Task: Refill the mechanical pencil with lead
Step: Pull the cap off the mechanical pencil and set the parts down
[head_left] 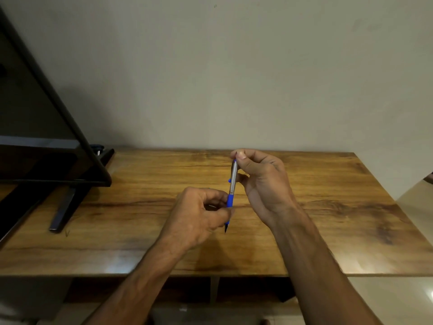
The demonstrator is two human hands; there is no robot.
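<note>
A mechanical pencil (232,181) with a silver barrel, blue grip and blue clip stands nearly upright above the wooden table (328,207), dark tip pointing down. My left hand (199,214) grips it around the blue grip near the tip. My right hand (262,184) is just right of the barrel, its thumb and forefinger pinched together at the pencil's top end. Whether something thin sits in that pinch is too small to tell. No lead case is visible.
A large black flat screen (42,127) on a dark metal stand (63,207) fills the table's left end. A plain wall rises behind the table. Pale floor tiles (417,207) show past the right edge.
</note>
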